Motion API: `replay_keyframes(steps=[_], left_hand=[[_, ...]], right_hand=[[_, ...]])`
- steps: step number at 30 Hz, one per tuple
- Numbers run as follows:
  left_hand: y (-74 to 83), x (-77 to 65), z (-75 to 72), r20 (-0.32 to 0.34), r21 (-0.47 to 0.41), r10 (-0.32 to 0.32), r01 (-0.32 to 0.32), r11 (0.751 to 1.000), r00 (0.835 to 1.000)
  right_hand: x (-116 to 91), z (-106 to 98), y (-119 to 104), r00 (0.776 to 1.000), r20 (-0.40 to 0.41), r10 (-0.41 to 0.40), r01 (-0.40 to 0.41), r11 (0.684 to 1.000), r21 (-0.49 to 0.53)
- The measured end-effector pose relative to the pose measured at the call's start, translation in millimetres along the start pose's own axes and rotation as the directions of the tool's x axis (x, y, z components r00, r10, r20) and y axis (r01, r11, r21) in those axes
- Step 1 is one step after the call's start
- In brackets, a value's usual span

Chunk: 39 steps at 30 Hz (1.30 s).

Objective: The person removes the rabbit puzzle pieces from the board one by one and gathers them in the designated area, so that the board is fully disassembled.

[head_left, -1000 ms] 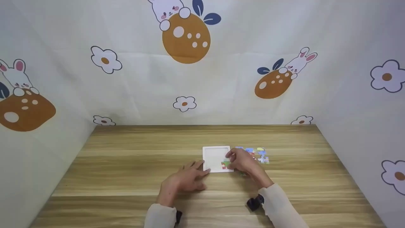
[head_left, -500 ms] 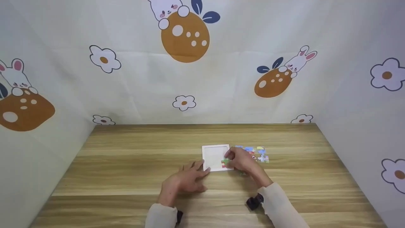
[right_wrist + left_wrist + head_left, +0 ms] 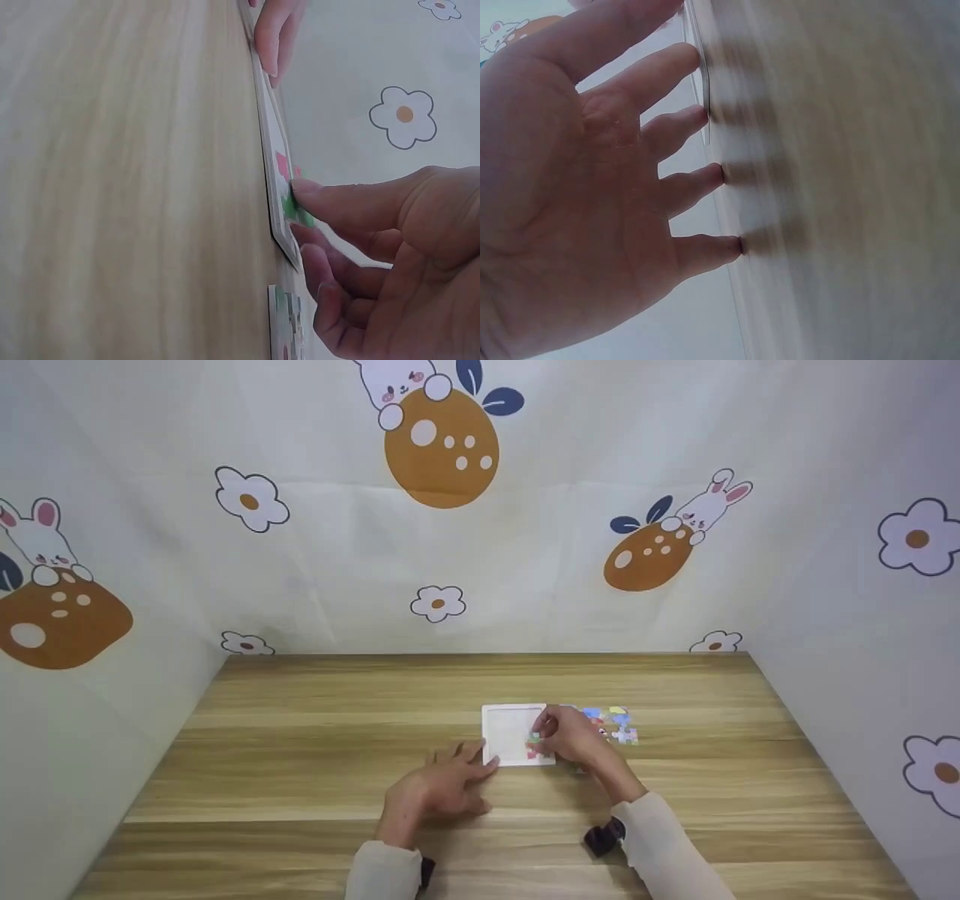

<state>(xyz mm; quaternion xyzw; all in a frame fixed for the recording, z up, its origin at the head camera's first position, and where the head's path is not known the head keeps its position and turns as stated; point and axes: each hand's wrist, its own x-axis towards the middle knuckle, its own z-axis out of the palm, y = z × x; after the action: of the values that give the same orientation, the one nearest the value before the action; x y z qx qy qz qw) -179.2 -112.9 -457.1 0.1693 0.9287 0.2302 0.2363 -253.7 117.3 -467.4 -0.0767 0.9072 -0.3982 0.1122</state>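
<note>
A square white puzzle frame (image 3: 514,706) lies on the wooden table. My left hand (image 3: 442,787) has its fingers spread, with fingertips at the frame's left edge and near corner. Over the frame's lower right part, my right hand (image 3: 576,735) pinches a green jigsaw piece (image 3: 306,219) between thumb and fingers; the hand hides part of it. Beside it inside the frame, a red-pink jigsaw piece (image 3: 282,165) shows in the right wrist view. In the left wrist view, the left hand's fingertips rest at the frame's thin edge (image 3: 705,86).
Several colourful jigsaw pieces (image 3: 621,727) lie on the table right of the frame, partly behind the right hand. Bits of others show under that forearm. A patterned curtain (image 3: 337,585) encloses the table (image 3: 300,735) at the back and sides.
The right fingers have shifted slightly over the frame's lower right corner, and the green piece at their tips has moved a little. The left hand stays at the frame's edge.
</note>
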Motion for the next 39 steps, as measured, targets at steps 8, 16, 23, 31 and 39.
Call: replay_keyframes(steps=[8,16,23,31,39], left_hand=[[0.9,0.0,0.0,0.016,-0.002,0.0,0.0,1.0,1.0],[-1.0,0.5,-0.1,0.017,-0.012,0.007,-0.007,1.0,1.0],[0.2,-0.4,2.1,0.002,-0.021,0.014,-0.014,1.0,1.0],[-0.4,0.3,1.9,-0.006,-0.048,0.022,-0.022,0.999,1.0],[-1.1,-0.2,-0.3,0.003,-0.068,0.014,-0.013,0.998,1.0]], right_hand=[[-4,-15,-3,0.996,0.004,-0.086,0.085,0.991,0.099],[-27,-52,2,0.994,-0.032,-0.106,0.109,0.984,0.144],[-38,-74,27,0.988,-0.088,-0.126,0.133,0.988,0.08],[-45,-91,55,0.99,-0.092,-0.103,0.103,0.995,0.003],[-54,-99,80,0.997,-0.049,-0.059,0.059,0.998,-0.004]])
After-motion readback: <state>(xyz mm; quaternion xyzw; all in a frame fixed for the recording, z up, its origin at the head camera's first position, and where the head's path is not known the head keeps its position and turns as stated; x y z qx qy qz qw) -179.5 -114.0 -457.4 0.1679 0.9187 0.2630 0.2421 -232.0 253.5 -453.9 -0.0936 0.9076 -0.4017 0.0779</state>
